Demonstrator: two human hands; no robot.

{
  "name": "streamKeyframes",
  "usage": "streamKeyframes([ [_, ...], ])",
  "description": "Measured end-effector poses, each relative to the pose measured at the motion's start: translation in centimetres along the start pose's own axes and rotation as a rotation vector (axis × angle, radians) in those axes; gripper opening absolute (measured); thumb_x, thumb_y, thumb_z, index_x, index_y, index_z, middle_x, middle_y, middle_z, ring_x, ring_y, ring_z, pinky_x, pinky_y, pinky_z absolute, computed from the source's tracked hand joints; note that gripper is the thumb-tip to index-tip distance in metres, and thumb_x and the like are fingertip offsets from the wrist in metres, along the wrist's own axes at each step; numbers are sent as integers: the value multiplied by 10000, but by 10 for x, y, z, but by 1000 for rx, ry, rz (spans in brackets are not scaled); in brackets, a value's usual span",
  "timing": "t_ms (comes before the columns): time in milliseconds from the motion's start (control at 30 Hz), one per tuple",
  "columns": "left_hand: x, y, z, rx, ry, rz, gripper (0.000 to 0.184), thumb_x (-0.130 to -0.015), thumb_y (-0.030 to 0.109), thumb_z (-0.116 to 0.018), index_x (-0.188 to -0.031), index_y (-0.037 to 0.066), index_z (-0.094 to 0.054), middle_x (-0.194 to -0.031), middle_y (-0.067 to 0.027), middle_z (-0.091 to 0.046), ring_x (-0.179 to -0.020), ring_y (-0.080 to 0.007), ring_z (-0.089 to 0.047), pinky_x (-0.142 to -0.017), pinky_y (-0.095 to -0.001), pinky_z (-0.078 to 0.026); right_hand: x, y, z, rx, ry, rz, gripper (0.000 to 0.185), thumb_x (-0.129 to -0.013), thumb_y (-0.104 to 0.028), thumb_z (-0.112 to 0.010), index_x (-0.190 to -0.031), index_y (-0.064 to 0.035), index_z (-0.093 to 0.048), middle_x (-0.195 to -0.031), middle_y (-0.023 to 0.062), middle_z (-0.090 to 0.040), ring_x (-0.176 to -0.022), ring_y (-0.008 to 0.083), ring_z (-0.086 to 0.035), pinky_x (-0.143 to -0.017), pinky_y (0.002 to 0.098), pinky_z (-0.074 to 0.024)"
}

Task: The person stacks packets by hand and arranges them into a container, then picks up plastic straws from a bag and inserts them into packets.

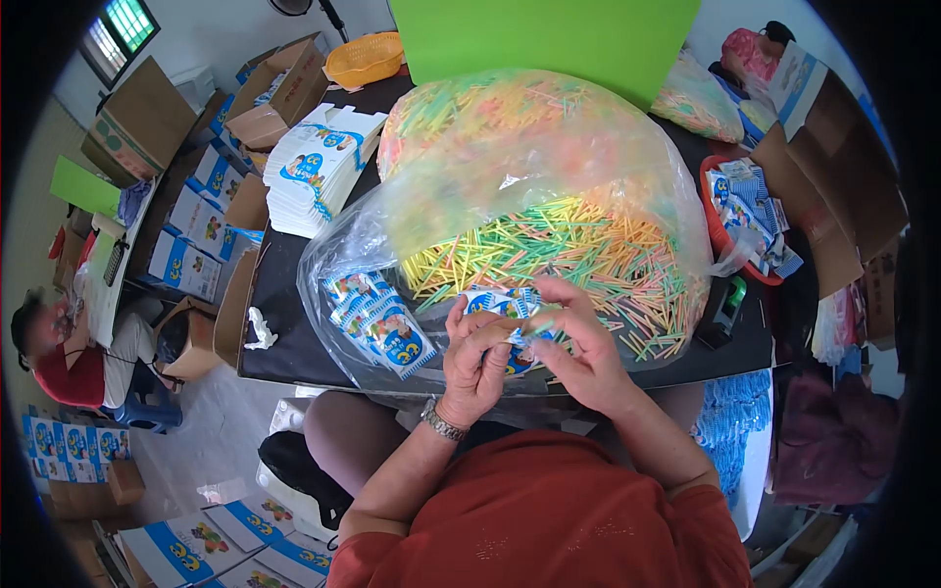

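Note:
Close together at the near edge of the dark table, both hands meet over a small blue-and-white packet (520,338). My left hand (475,363), with a metal watch at the wrist, has its fingers pinched on the packet's left side. My right hand (586,358) pinches its other side between thumb and fingers. Just beyond them lie more packets (490,301), partly hidden by the hands. To the left, a pile of filled packets (387,331) rests on clear plastic. A large open plastic bag (441,211) holds many thin coloured sticks (549,245).
Flat printed cartons (323,162) are stacked at the back left, near a yellow basket (365,61). A red tub (720,230) of packets and a black device (723,312) stand on the right. Two other people (74,367) (755,57) are in the background.

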State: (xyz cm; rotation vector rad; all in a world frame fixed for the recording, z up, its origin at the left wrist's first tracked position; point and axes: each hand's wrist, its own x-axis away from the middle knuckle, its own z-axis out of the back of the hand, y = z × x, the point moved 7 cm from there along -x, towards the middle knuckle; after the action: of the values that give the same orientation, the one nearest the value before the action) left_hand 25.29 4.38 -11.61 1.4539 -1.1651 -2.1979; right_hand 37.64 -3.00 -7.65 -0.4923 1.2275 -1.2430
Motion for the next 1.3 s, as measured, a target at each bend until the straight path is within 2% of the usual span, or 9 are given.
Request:
streamKeyframes([
  [167,-4,13,10,-36,26,-75,55,-928,191,-548,-927,135,-543,-999,-34,-688,-923,-187,-599,-1076,-477,-196,5,-14,41,19,329,-101,241,-853,-47,-601,-1093,-45,-619,-1220,128,-510,-1069,194,-513,-841,307,-419],
  [233,-6,17,8,-33,28,-115,74,-928,200,-548,-945,131,-527,-998,-49,-687,-920,-192,-604,-1077,-480,-194,11,3,6,195,-182,-244,133,-848,-81,-623,-951,3,-616,-920,133,-610,-699,232,-552,-626,290,-446],
  [267,-6,19,8,-34,34,-151,97,-928,210,-548,-962,127,-512,-997,-64,-686,-916,-197,-609,-1078,-482,-191,10,-11,4,121,-43,-160,82,-847,-40,-606,-891,29,-612,-734,114,-598,-594,235,-559,-564,298,-456],
  [400,11,-2,13,111,11,-24,204,-886,134,-612,-1042,92,-488,-1006,-107,-669,-952,-208,-626,-1073,-488,-230,4,-26,2,229,55,180,91,-851,-10,-585,-933,23,-604,-778,131,-605,-666,241,-612,-609,331,-489],
  [533,24,-19,22,312,104,318,481,-829,94,-693,-1240,33,-450,-1082,-88,-634,-1010,-209,-610,-997,-374,-394,6,3,-11,122,-19,5,120,-873,-5,-550,-986,17,-583,-809,112,-628,-683,202,-656,-590,296,-520],
  [700,44,-21,44,-85,-212,257,474,-792,78,-728,-1216,11,-526,-986,-75,-667,-895,-147,-632,-811,-296,-502,7,36,-59,-108,-239,-229,107,-907,-89,-557,-979,-13,-583,-771,118,-621,-666,213,-654,-571,306,-507],
  [867,78,-62,102,-316,249,780,565,-767,96,-734,-1272,24,-490,-880,-102,-655,-729,-128,-601,-645,-279,-483,-30,69,-76,285,-202,-96,140,-852,-96,-567,-966,-20,-596,-895,171,-615,-808,339,-607,-695,396,-487],
  [1000,51,-34,98,-1135,-69,382,656,-703,206,-759,-1288,78,-492,-1238,-143,-499,-1000,-313,-520,-833,-447,-410,-89,116,-35,911,-260,-280,183,-810,-88,-552,-950,-26,-652,-1061,164,-594,-993,318,-556,-822,391,-483],
  [1300,43,-42,91,-1115,-110,378,390,-742,224,-708,-1103,103,-626,-1241,-117,-498,-1033,-321,-500,-843,-451,-385,-118,151,-71,1194,-613,-262,231,-822,-131,-505,-975,-37,-651,-1130,120,-578,-1142,271,-491,-998,449,-347],
])
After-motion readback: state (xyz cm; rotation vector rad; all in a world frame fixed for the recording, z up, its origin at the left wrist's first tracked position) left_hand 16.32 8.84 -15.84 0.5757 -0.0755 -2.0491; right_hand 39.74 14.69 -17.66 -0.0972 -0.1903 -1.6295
